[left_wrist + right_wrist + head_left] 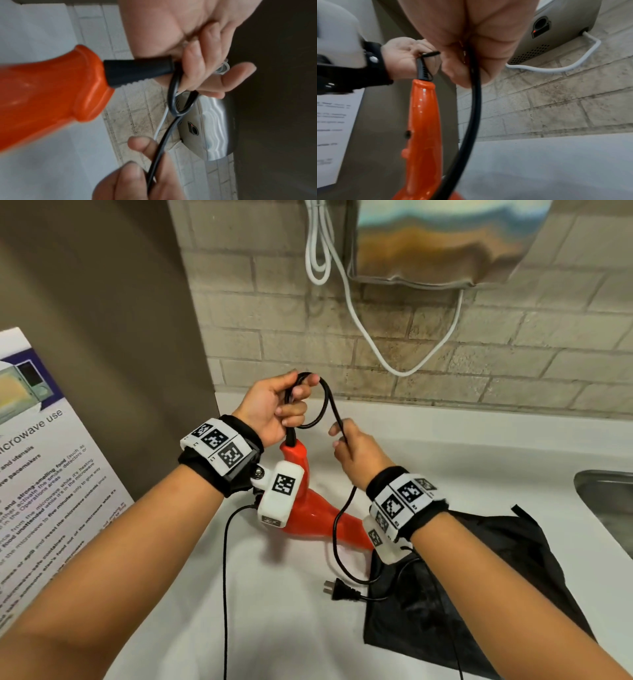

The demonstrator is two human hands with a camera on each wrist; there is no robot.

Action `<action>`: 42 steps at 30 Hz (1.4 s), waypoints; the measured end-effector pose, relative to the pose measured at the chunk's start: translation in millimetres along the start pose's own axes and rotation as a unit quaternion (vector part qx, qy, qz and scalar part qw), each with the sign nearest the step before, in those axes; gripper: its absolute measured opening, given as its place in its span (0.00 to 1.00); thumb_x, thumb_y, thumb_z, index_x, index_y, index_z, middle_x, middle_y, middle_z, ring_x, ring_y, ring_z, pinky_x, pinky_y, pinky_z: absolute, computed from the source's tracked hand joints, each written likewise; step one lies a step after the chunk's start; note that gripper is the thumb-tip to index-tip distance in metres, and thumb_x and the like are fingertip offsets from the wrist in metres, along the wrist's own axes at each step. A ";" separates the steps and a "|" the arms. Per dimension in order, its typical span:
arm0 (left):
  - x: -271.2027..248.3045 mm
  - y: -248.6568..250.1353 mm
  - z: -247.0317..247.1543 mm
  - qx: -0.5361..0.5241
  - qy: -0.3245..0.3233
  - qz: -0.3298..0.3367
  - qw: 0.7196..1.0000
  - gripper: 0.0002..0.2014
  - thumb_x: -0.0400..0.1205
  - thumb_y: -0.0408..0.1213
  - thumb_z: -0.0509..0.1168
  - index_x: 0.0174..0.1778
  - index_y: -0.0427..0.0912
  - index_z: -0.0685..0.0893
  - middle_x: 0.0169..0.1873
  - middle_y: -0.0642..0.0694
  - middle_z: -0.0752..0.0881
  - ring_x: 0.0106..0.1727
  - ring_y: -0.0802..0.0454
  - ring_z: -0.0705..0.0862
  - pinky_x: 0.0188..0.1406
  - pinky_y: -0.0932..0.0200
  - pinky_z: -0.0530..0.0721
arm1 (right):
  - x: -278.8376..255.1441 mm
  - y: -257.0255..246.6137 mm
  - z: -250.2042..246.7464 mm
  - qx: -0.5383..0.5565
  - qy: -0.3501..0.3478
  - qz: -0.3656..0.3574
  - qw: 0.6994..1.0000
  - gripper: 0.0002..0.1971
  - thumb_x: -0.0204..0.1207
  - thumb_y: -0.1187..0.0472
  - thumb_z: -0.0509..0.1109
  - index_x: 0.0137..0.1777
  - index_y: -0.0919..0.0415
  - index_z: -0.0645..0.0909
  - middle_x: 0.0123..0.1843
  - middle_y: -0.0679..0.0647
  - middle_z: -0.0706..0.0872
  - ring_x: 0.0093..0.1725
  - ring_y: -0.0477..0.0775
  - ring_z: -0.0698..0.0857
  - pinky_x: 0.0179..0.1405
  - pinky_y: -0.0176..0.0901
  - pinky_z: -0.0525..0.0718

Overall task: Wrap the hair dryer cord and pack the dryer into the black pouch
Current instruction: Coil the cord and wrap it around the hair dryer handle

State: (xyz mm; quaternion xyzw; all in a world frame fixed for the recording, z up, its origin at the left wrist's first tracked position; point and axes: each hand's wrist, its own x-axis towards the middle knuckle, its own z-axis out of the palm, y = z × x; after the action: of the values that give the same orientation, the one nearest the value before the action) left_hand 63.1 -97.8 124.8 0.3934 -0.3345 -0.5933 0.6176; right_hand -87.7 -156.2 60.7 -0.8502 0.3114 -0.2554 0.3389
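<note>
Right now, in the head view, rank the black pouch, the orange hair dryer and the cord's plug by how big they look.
1. black pouch, though the right forearm hides part of it.
2. hair dryer, part hidden behind the wrist cameras.
3. plug, plainly the smallest.
All three sit at a similar range, so the order looks safe.

Held above the counter (445,446) by the left hand (270,409), near the back edge: hair dryer (308,508), handle up, nozzle slanting down toward the pouch (479,594). Looped through that hand, then down through the right hand (352,453) just to its right: cord (334,409). Flat by the front right: pouch, plug (339,590) at its left edge. Sink (609,501) at the right edge; sign (44,474) at the left.
</note>
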 end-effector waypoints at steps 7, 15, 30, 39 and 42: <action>5.1 -3.2 -8.7 -0.009 0.030 0.040 0.999 0.22 0.85 0.37 0.42 0.51 0.39 0.84 0.32 0.54 0.89 0.14 0.61 0.66 0.17 0.70 0.64 | -28.2 -1.9 12.3 0.061 -0.018 0.030 0.998 0.12 0.82 0.68 0.49 0.60 0.62 0.70 0.29 0.50 0.77 0.33 0.59 0.85 0.41 0.45 0.83; 7.2 -7.2 -2.0 0.028 0.037 0.066 0.997 0.19 0.85 0.37 0.43 0.56 0.41 0.80 0.43 0.53 0.91 0.22 0.60 0.79 0.26 0.68 0.79 | -34.8 -4.1 24.1 -0.037 -0.026 0.011 0.999 0.23 0.82 0.66 0.50 0.77 0.57 0.60 0.34 0.58 0.78 0.32 0.55 0.77 0.38 0.42 0.76; -3.1 -20.2 23.2 0.238 0.039 0.071 0.968 0.21 0.88 0.39 0.45 0.78 0.39 0.58 0.71 0.42 0.76 0.58 0.45 0.82 0.56 0.60 0.81 | -42.1 -37.4 -2.8 -0.402 0.102 -0.126 0.901 0.23 0.55 0.67 0.78 0.50 0.47 0.85 0.34 0.49 0.85 0.32 0.57 0.82 0.19 0.27 0.53; -7.9 -19.3 31.6 0.269 0.030 0.042 0.962 0.23 0.87 0.49 0.42 0.69 0.40 0.71 0.56 0.50 0.83 0.48 0.63 0.81 0.46 0.69 0.80 | -29.9 -52.1 -19.5 -0.395 0.149 -0.273 0.864 0.15 0.65 0.66 0.63 0.47 0.48 0.81 0.38 0.47 0.87 0.34 0.56 0.84 0.16 0.33 0.69; -13.5 -17.8 35.6 0.277 -0.017 0.048 0.960 0.30 0.85 0.53 0.30 0.48 0.47 0.78 0.34 0.52 0.84 0.33 0.60 0.81 0.34 0.63 0.78 | -21.0 -53.7 -26.1 -0.318 0.168 -0.249 0.899 0.17 0.65 0.63 0.71 0.51 0.55 0.70 0.48 0.59 0.84 0.32 0.58 0.85 0.14 0.35 0.70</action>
State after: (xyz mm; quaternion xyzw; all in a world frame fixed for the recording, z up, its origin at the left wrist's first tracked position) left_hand 22.4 -87.3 126.4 0.5226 -0.5144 -0.4535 0.5065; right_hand -99.6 -121.3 112.2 -0.9070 0.2065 -0.3579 -0.0811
